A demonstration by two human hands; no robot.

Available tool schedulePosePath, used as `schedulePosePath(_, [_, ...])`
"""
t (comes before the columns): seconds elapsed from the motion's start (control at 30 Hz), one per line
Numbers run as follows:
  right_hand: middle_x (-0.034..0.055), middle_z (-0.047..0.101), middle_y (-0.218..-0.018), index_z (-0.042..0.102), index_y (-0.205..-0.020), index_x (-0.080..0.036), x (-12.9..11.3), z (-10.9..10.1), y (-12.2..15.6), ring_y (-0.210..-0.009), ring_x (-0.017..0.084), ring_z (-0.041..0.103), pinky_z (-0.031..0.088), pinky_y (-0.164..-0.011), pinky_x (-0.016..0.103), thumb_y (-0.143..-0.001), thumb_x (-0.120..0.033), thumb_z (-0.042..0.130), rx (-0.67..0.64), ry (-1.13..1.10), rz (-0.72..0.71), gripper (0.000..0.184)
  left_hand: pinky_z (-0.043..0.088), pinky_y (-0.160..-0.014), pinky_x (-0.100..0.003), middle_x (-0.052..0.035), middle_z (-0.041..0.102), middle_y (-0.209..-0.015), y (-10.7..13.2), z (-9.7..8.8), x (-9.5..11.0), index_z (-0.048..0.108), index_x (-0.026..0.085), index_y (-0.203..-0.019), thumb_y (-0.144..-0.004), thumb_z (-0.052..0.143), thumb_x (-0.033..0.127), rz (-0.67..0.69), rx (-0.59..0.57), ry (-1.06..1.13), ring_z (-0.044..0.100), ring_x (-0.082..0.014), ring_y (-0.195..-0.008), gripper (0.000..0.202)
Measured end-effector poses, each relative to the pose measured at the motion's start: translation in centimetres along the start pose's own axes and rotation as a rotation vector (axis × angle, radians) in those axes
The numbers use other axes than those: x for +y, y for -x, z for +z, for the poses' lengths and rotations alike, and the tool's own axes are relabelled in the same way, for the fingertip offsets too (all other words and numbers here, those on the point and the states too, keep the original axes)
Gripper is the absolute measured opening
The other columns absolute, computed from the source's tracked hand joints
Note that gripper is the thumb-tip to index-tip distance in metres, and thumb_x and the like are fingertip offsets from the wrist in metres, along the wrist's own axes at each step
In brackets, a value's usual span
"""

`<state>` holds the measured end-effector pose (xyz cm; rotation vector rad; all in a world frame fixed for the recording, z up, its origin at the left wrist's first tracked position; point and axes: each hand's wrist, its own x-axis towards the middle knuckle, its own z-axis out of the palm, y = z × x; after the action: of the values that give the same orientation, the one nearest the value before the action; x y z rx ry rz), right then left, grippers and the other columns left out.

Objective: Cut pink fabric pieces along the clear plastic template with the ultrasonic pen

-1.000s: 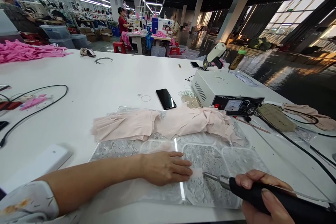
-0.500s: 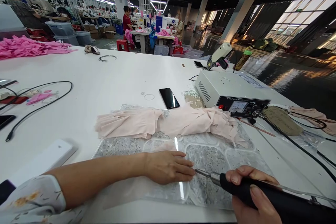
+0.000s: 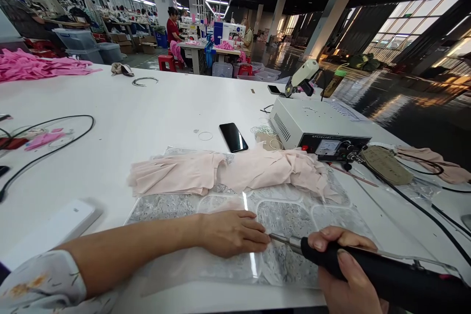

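My left hand [image 3: 233,233] lies flat, palm down, with its fingers stretched out together. Under it is a thin, sheer pale cloth [image 3: 176,270], spread over a clear mat with grey marbled panels [image 3: 283,213]. My right hand [image 3: 346,260] is wrapped round a thick black-handled pen-like tool [image 3: 393,274] with a slim metal tip. That tip points left and ends right beside my left fingertips; whether it touches the cloth is too small to tell. Just beyond my hands, bunched pale pink fabric pieces [image 3: 235,174] lie across the back of the mat.
A grey control box with a dial [image 3: 327,127] stands at the right, cables running near it. A black phone [image 3: 233,137] lies behind the fabric. A white box [image 3: 55,230] sits left of my forearm. Pink cloth [image 3: 40,66] is heaped far left. People work at sewing machines beyond.
The whole view has shifted slightly, so things sit a little further left. Both hands and the tool keep nearly the same pose against the mat.
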<state>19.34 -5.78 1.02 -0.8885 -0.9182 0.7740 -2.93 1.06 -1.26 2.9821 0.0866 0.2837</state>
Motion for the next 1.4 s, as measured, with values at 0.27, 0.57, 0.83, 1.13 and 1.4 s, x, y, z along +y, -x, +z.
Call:
schedulePosePath(0.27, [0.0003, 0.054, -0.074, 0.055, -0.074, -0.019, -1.3, -1.0, 0.5, -0.056, 0.013, 0.055, 0.052, -0.053, 0.032, -0.075, -0.028, 0.067, -0.026, -0.019, 0.041, 0.015, 0.036, -0.111, -0.037, -0.0073, 0.06, -0.131, 0.0, 0.0, 0.1, 0.066, 0.015, -0.118, -0.096, 0.045, 0.01, 0.005, 0.059, 0.018, 0.054, -0.0217, -0.123, 0.031])
schedulePosePath(0.57, [0.0005, 0.052, -0.074, 0.053, -0.073, -0.019, -1.1, -0.4, 1.0, -0.057, 0.013, 0.053, 0.053, -0.054, 0.032, -0.075, -0.03, 0.067, -0.039, 0.007, 0.037, 0.017, 0.036, -0.11, -0.035, -0.0055, 0.061, -0.13, 0.0, -0.1, 0.2, 0.066, 0.018, -0.117, -0.094, 0.048, 0.009, -0.011, 0.077, 0.028, 0.055, -0.0201, -0.122, 0.031])
schedulePosePath(0.83, [0.0007, 0.052, -0.072, 0.051, -0.07, -0.019, -1.1, -0.8, 0.8, -0.057, 0.014, 0.054, 0.054, -0.054, 0.034, -0.078, -0.027, 0.065, -0.1, 0.054, 0.029, 0.018, 0.026, -0.115, -0.035, -0.0048, 0.056, -0.136, -0.1, -0.4, 0.2, 0.063, 0.014, -0.122, -0.099, 0.038, 0.011, -0.012, -0.036, -0.014, 0.049, -0.0205, -0.126, 0.034])
schedulePosePath(1.13, [0.0006, 0.052, -0.072, 0.053, -0.073, -0.02, -1.3, -0.4, 0.7, -0.057, 0.013, 0.053, 0.054, -0.054, 0.035, -0.075, -0.025, 0.064, -0.04, 0.015, 0.033, 0.012, 0.032, -0.112, -0.036, -0.007, 0.06, -0.13, 0.1, 0.2, 0.0, 0.064, 0.011, -0.119, -0.095, 0.046, 0.009, 0.015, 0.075, -0.005, 0.053, -0.022, -0.122, 0.03])
schedulePosePath(1.4, [0.0, 0.051, -0.074, 0.056, -0.072, -0.019, -1.9, -1.3, 0.5, -0.057, 0.013, 0.053, 0.051, -0.052, 0.032, -0.069, -0.026, 0.067, 0.169, -0.057, 0.065, 0.013, 0.034, -0.11, -0.037, -0.0088, 0.061, -0.129, 0.3, -0.1, 0.2, 0.062, 0.016, -0.121, -0.098, 0.044, 0.014, -0.068, 0.102, 0.068, 0.054, -0.0204, -0.123, 0.029])
